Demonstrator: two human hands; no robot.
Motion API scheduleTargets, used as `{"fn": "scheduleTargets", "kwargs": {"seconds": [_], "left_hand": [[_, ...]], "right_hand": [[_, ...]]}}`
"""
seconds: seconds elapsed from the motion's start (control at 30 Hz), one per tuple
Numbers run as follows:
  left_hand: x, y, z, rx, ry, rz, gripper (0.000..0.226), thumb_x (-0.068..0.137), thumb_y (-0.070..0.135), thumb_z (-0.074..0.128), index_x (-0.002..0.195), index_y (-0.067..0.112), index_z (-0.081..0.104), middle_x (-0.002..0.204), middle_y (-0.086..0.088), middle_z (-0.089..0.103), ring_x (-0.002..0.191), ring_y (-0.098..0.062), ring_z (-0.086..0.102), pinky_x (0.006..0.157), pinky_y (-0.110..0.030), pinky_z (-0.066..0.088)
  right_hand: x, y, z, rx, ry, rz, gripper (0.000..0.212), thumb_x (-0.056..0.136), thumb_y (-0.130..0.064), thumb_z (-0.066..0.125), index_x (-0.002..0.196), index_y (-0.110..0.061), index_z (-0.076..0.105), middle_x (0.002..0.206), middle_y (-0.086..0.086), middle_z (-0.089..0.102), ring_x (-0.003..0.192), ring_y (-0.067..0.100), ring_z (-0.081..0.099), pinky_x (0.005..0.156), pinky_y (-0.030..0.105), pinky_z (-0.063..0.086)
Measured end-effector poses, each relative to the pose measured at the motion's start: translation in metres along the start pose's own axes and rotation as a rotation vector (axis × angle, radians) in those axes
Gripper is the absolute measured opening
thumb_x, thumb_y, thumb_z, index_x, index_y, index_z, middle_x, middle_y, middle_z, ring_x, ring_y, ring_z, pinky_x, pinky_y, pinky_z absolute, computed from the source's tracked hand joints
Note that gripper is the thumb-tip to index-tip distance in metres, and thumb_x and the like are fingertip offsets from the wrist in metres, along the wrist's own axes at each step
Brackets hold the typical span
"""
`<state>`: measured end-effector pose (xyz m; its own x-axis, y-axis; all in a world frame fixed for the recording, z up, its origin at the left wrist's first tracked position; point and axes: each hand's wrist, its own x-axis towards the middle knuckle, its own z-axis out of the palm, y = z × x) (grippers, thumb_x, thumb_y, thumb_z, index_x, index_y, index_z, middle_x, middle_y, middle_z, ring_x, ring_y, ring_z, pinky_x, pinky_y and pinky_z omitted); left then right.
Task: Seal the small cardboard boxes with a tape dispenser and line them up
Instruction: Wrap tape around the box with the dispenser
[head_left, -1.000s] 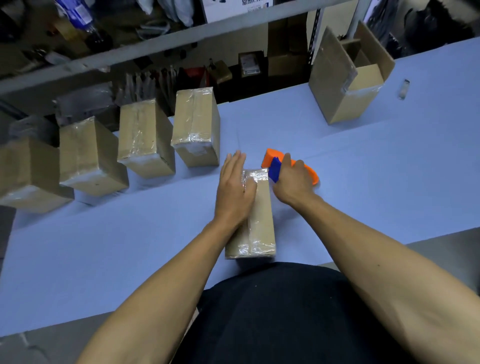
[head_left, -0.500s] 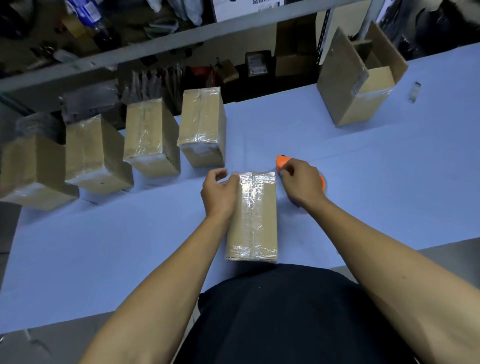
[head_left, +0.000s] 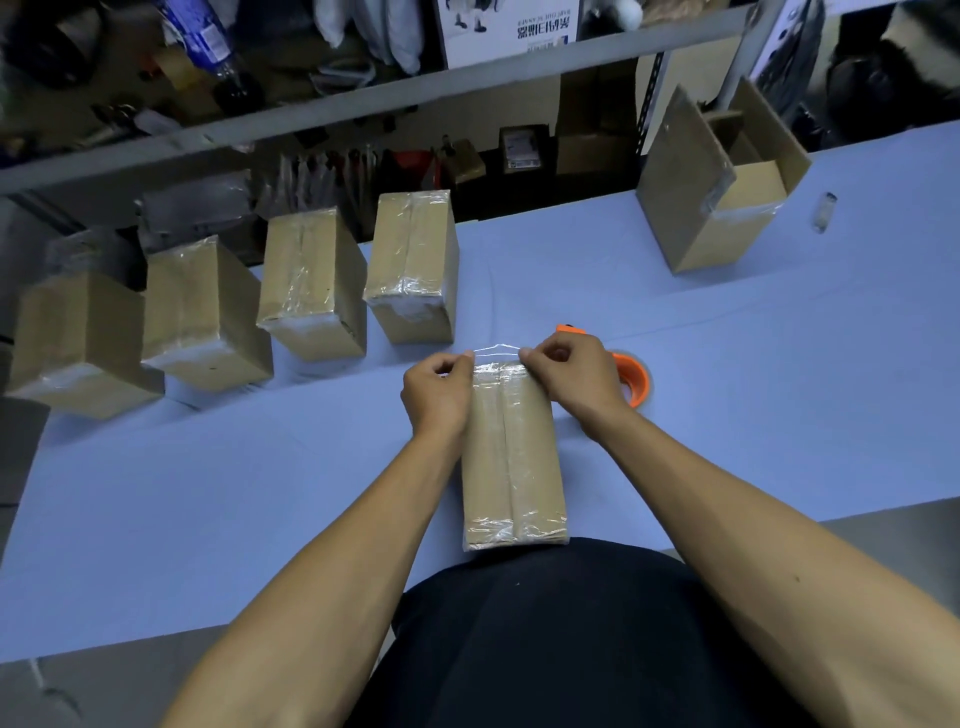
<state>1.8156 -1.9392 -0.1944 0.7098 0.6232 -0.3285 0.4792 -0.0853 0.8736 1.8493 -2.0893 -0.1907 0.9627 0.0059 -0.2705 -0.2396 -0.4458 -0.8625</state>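
A: Head view, looking down: a long brown cardboard box wrapped in clear tape lies flat on the pale blue table, straight in front of the person's body. Which way does it run?

B: Its long axis points away from the person, near end at the table's front edge, far end toward the shelving. The flap seam runs lengthwise along the top.

A: And the hands?

B: Both sit at the far end. The left hand and the right hand each pinch one side of a clear strip of tape stretched across that end, fingers curled. I judge they hold it taut so it folds down smoothly over the edge.

A: Where is the dispenser?

B: The orange tape dispenser rests on the table just behind the right hand, ungripped but within reach.

A: The rest?

B: Four sealed brown boxes stand in a row at the far left, with room beside the rightmost. An open brown carton stands far right.
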Motion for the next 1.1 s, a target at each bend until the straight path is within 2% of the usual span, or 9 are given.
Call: {"fn": "scheduleTargets", "kwargs": {"seconds": [0.13, 0.3, 0.43, 0.53, 0.67, 0.77, 0.87, 1.0, 1.1], "left_hand": [[0.004, 0.033, -0.003, -0.103, 0.052, 0.147, 0.021, 0.083, 0.028, 0.072, 0.065, 0.019, 0.068, 0.070, 0.003, 0.067, 0.064, -0.010, 0.056, 0.068, -0.030, 0.050], [0.010, 0.065, -0.003, -0.218, 0.165, 0.325, 0.025, 0.078, 0.013, 0.072, 0.057, 0.020, 0.059, 0.073, -0.004, 0.060, 0.062, -0.004, 0.051, 0.065, -0.020, 0.043], [-0.005, 0.051, -0.005, -0.237, 0.220, 0.338, 0.009, 0.079, 0.005, 0.071, 0.073, 0.011, 0.067, 0.087, -0.005, 0.062, 0.069, 0.003, 0.056, 0.067, -0.008, 0.044], [-0.008, 0.045, -0.007, -0.343, 0.256, 0.286, 0.022, 0.080, 0.003, 0.067, 0.093, 0.015, 0.053, 0.088, -0.002, 0.062, 0.079, -0.008, 0.062, 0.069, -0.012, 0.049], [-0.010, 0.045, -0.007, -0.312, 0.170, 0.189, 0.027, 0.090, 0.006, 0.055, 0.115, 0.015, 0.050, 0.109, -0.003, 0.062, 0.093, -0.006, 0.062, 0.072, -0.006, 0.046], [-0.011, 0.035, 0.000, -0.309, -0.018, 0.072, 0.041, 0.091, 0.023, 0.060, 0.131, 0.018, 0.049, 0.124, 0.003, 0.063, 0.107, -0.009, 0.061, 0.080, -0.016, 0.047], [-0.010, 0.029, 0.000, -0.296, -0.105, 0.032, 0.037, 0.085, 0.031, 0.062, 0.122, 0.025, 0.062, 0.110, 0.006, 0.071, 0.098, -0.010, 0.066, 0.076, -0.022, 0.051], [-0.006, 0.035, -0.002, -0.297, -0.062, 0.052, 0.023, 0.090, 0.016, 0.055, 0.107, 0.015, 0.070, 0.091, 0.004, 0.070, 0.079, -0.010, 0.062, 0.064, -0.017, 0.046], [-0.007, 0.036, -0.004, -0.298, -0.080, 0.051, 0.021, 0.088, 0.018, 0.052, 0.096, 0.015, 0.071, 0.083, 0.003, 0.067, 0.076, -0.012, 0.059, 0.066, -0.022, 0.047]], "right_hand": [[0.005, -0.037, -0.011, 0.021, 0.107, -0.147, 0.024, 0.084, -0.038, 0.072, 0.073, -0.017, 0.071, 0.072, -0.010, 0.069, 0.074, 0.006, 0.063, 0.074, 0.031, 0.051], [0.023, -0.069, -0.010, 0.090, 0.246, -0.294, 0.026, 0.083, -0.030, 0.074, 0.068, -0.010, 0.065, 0.069, 0.000, 0.065, 0.074, 0.017, 0.061, 0.074, 0.038, 0.051], [0.012, -0.052, -0.004, 0.081, 0.213, -0.309, 0.023, 0.085, -0.026, 0.073, 0.069, -0.014, 0.062, 0.075, 0.000, 0.064, 0.076, 0.007, 0.058, 0.076, 0.027, 0.048], [0.006, -0.051, 0.000, 0.040, 0.184, -0.339, 0.016, 0.086, -0.021, 0.069, 0.074, -0.014, 0.062, 0.080, -0.004, 0.062, 0.076, 0.001, 0.056, 0.073, 0.020, 0.045], [0.002, -0.053, 0.008, 0.033, 0.175, -0.243, 0.014, 0.088, -0.023, 0.060, 0.101, -0.019, 0.061, 0.103, -0.005, 0.066, 0.075, 0.005, 0.058, 0.079, 0.031, 0.050], [-0.003, -0.051, 0.015, 0.010, 0.108, -0.164, 0.037, 0.086, -0.034, 0.059, 0.120, -0.019, 0.058, 0.120, -0.002, 0.063, 0.102, 0.014, 0.059, 0.095, 0.039, 0.047], [-0.007, -0.055, 0.019, -0.066, 0.058, -0.178, 0.058, 0.081, -0.046, 0.067, 0.129, -0.016, 0.053, 0.127, 0.002, 0.061, 0.118, 0.022, 0.054, 0.100, 0.040, 0.045], [-0.008, -0.056, 0.011, -0.044, 0.051, -0.155, 0.046, 0.089, -0.030, 0.063, 0.133, -0.017, 0.060, 0.128, 0.000, 0.065, 0.116, 0.020, 0.058, 0.101, 0.036, 0.044], [-0.008, -0.052, 0.005, 0.060, 0.039, -0.131, 0.042, 0.093, -0.026, 0.058, 0.134, -0.022, 0.062, 0.132, -0.004, 0.065, 0.119, 0.015, 0.058, 0.106, 0.033, 0.044]]}}
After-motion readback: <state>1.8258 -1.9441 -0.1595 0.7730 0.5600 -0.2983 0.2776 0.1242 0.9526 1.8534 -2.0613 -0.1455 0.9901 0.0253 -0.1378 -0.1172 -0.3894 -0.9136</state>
